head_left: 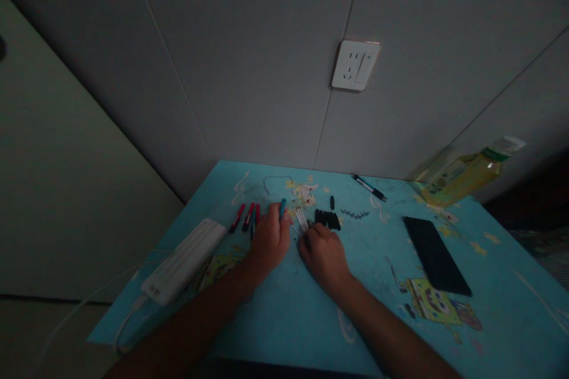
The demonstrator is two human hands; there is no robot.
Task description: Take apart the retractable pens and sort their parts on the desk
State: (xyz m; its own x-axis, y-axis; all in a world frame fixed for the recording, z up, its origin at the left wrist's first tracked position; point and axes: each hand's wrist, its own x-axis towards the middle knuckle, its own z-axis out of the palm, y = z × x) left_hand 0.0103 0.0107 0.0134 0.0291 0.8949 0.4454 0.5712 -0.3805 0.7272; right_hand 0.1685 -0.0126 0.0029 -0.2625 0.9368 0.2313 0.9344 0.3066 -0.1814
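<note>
My left hand (270, 235) is closed around a blue pen barrel (283, 208), which points up out of the fingers. Just right of it, my right hand (325, 251) rests low over the table with curled fingers; a small dark piece seems to be in them, but I cannot make it out. Thin white pen refills (301, 218) lie side by side beyond the gap between the hands. Short black pen parts (328, 219) form a row past my right fingertips, with one more black piece (332, 202) behind. Red and black pen pieces (237, 218) lie left of my left hand.
Small grey pieces (354, 213) form a wavy line on the blue patterned table (284, 320). A whole pen (370, 187) lies near the wall. A dark flat slab (436, 256) and a yellow-liquid bottle (464, 177) are right; a white power strip (184, 260) is left.
</note>
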